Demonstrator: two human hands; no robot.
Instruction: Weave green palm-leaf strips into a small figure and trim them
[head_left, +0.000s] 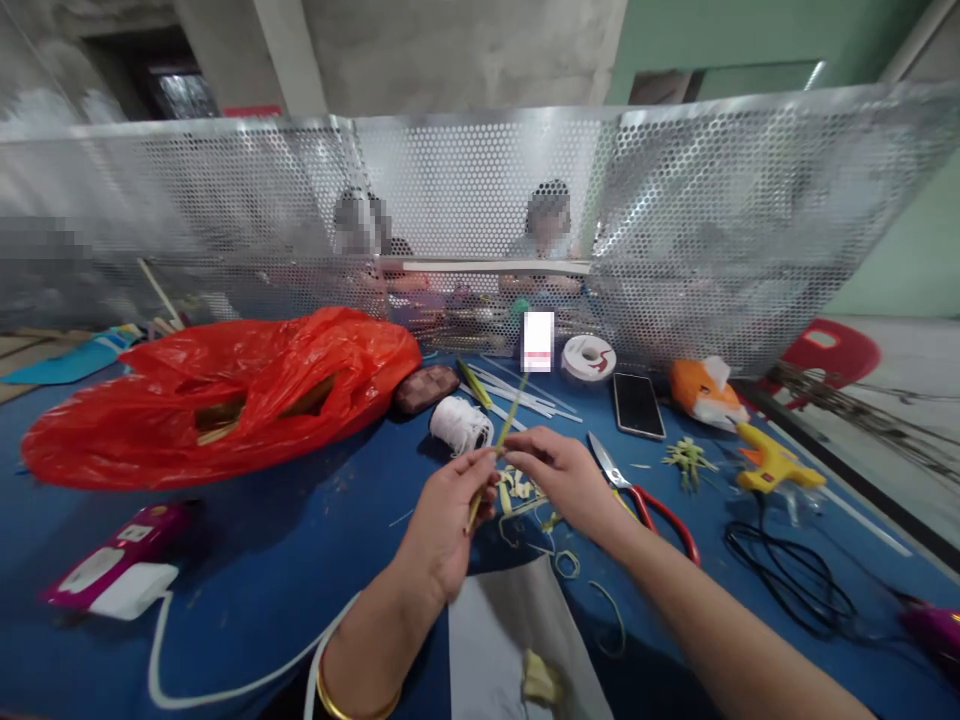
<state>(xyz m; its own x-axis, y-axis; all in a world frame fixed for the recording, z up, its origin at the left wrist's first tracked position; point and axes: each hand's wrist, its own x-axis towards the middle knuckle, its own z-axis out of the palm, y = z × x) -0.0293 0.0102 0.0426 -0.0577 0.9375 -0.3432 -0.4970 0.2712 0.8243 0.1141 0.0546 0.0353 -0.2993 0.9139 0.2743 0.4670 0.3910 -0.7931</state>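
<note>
A thin yellow-green strip slants upward between my hands over the middle of the blue table. My left hand is closed around its lower part, and the strip's end shows below the fingers. At the upper side of that grip, my right hand pinches with thumb and fingertips at the strip. Under and beside the hands lie pale yellow-green scraps and curled thin strips. White paper lies nearer to me, with a small yellowish piece on it. A spool of white cord stands just beyond my left hand.
Red-handled scissors lie right of my right hand. Farther right are a phone, a yellow glue gun and its black cable. A red plastic bag spreads at left. People sit behind a perforated metal screen.
</note>
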